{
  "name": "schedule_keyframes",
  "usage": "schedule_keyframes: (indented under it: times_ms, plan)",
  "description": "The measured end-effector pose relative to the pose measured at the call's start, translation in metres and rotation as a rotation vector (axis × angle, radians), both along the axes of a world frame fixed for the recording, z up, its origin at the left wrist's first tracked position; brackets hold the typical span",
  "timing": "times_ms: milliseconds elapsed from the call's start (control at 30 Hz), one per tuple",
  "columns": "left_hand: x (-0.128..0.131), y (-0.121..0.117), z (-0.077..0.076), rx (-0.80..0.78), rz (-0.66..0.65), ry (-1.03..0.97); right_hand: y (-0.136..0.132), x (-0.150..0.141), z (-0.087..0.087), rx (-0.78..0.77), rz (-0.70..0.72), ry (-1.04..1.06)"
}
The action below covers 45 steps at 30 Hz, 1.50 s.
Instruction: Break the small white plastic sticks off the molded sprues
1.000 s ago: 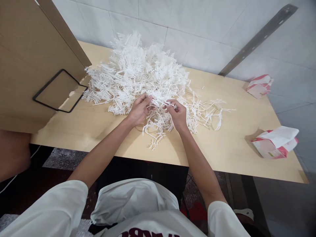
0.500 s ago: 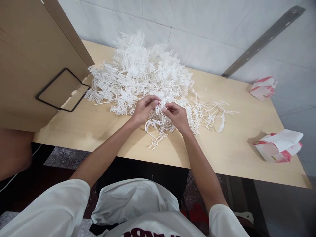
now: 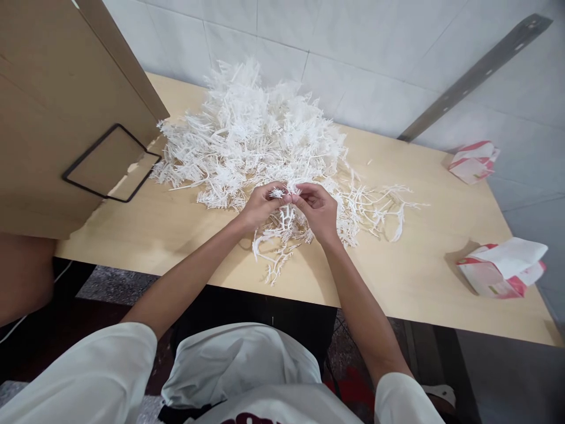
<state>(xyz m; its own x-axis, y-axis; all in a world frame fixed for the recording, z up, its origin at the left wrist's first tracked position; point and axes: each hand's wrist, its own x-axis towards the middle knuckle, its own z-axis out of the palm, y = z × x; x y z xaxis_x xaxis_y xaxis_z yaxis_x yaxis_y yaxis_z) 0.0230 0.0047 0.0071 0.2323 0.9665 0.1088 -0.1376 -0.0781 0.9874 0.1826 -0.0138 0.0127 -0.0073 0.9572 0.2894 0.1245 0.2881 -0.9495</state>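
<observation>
A big heap of white plastic sprigs (image 3: pixel 260 135) lies on the pale wooden table (image 3: pixel 410 271), against the tiled wall. My left hand (image 3: pixel 260 207) and my right hand (image 3: pixel 318 210) meet just in front of the heap, fingertips pinched together on one small white sprig (image 3: pixel 282 193) held between them. Under my hands lies a smaller clump of loose sprigs (image 3: pixel 278 247). More thin sprigs (image 3: pixel 379 206) trail off to the right of my right hand.
A tan board with a black wire frame (image 3: pixel 110 162) leans over the table's left end. Two red-and-white paper packets (image 3: pixel 501 268) (image 3: pixel 474 162) lie at the right. A grey metal bar (image 3: pixel 474 73) slants up the wall. Another person's limb (image 3: pixel 22 274) shows at left.
My hands have drawn closer together and slightly toward me, fingertips now pinching a small sprig between them. The view has shifted a little.
</observation>
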Motion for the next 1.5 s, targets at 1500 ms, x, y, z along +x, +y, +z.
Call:
schedule_keyframes:
  times_ms: [1500]
  plan:
    - [-0.003,-0.002,0.002,0.134,-0.062,0.071,0.005,0.002,-0.004,-0.204,0.231,0.127]
